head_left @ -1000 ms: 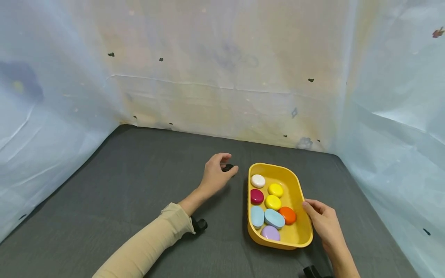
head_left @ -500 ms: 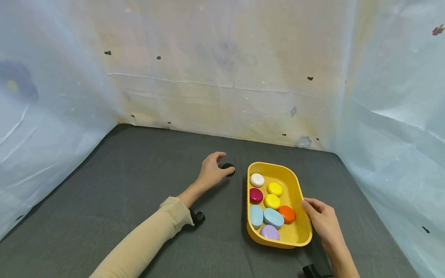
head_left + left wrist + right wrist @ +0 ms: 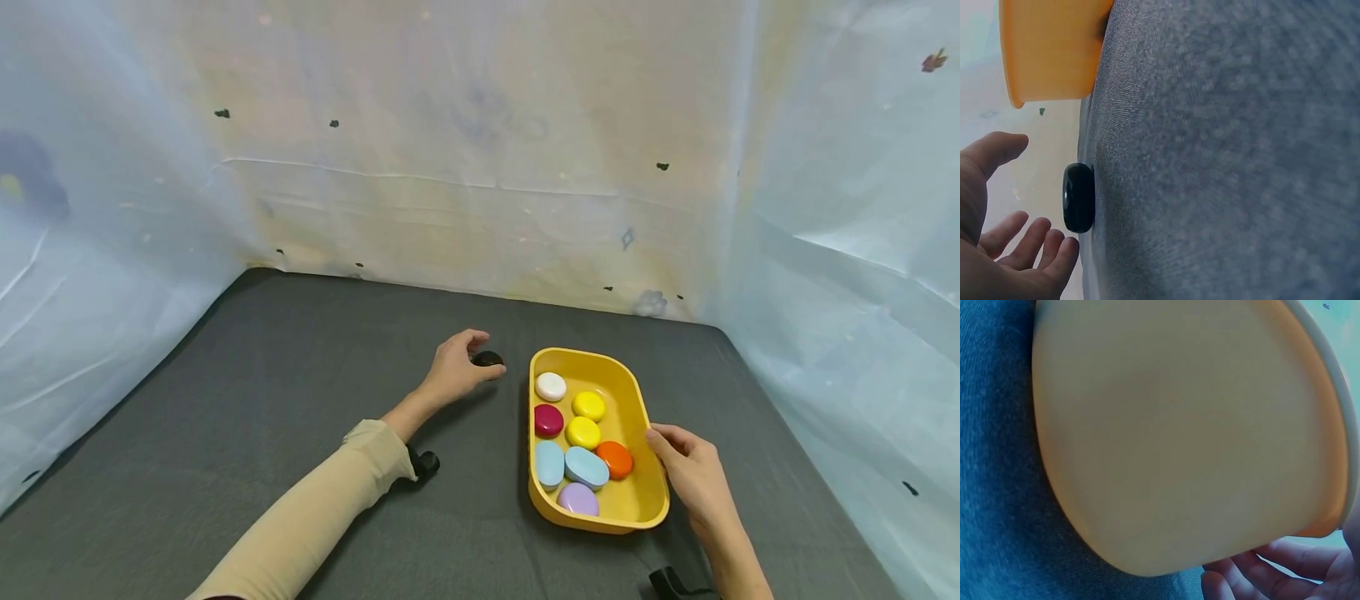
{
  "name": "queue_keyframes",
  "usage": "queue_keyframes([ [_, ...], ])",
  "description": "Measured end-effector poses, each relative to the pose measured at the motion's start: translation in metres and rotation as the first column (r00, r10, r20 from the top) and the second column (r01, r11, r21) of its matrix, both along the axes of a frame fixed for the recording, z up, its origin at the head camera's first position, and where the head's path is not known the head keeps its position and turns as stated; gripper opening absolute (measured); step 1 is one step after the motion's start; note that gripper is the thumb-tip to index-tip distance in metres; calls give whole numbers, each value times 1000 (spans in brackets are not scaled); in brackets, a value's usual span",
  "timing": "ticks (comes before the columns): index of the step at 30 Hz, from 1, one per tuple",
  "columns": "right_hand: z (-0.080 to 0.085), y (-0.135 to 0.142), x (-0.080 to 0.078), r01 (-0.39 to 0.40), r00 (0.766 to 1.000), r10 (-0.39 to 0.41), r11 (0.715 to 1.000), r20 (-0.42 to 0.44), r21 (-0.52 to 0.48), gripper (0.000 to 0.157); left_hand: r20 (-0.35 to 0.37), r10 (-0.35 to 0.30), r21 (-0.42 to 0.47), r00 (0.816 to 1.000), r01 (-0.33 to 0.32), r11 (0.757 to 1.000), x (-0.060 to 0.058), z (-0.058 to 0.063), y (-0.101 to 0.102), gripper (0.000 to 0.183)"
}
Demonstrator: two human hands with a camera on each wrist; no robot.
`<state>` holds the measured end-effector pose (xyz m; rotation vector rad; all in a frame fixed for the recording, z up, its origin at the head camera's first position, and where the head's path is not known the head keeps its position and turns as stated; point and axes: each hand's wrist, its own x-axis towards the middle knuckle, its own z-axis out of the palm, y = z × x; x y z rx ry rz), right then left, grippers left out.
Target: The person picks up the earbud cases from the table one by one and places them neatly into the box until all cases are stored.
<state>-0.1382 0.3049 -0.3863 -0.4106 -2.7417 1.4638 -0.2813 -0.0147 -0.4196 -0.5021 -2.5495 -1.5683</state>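
Observation:
A smooth black disc (image 3: 487,358) lies on the dark cloth. My left hand (image 3: 455,365) is right behind it, thumb and fingers spread on either side. In the left wrist view the black disc (image 3: 1079,197) stands apart from the thumb (image 3: 1007,149), with the fingertips close to its near edge. My right hand (image 3: 693,471) holds the yellow tray (image 3: 648,500) by its right side, thumb at the rim and fingers against the outer wall. Inside lie rounded pieces: white (image 3: 551,386), dark red (image 3: 548,421), two yellow (image 3: 583,432), orange (image 3: 615,460), two light blue (image 3: 587,467) and purple (image 3: 578,499).
Dark grey cloth (image 3: 300,400) covers the table. A pale printed curtain (image 3: 450,208) hangs along its back and both sides. Black wrist mounts (image 3: 423,464) sit below both wrists. The tray stands to the right of the black disc.
My left hand has drawn slightly left from the black disc, which now shows more between thumb and fingers. My right hand keeps its hold on the tray. The head view has shifted a little.

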Motion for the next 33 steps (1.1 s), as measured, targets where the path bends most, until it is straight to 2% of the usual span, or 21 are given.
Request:
queue_keyframes([
  [8,-1,-1,2,6,1000,-6,1000,-15,-13,45,15,-13,-17,1000,13,1000,-2,-2,2,64],
  [24,-1,-1,1,10,1000,-10,1000,-16,-6,45,48,24,-77,999,-20,997,-8,-8,4,61],
  [33,0,-1,1,11,1000,-11,1000,-10,-4,45,79,23,-117,997,-13,993,-9,-5,8,66],
])
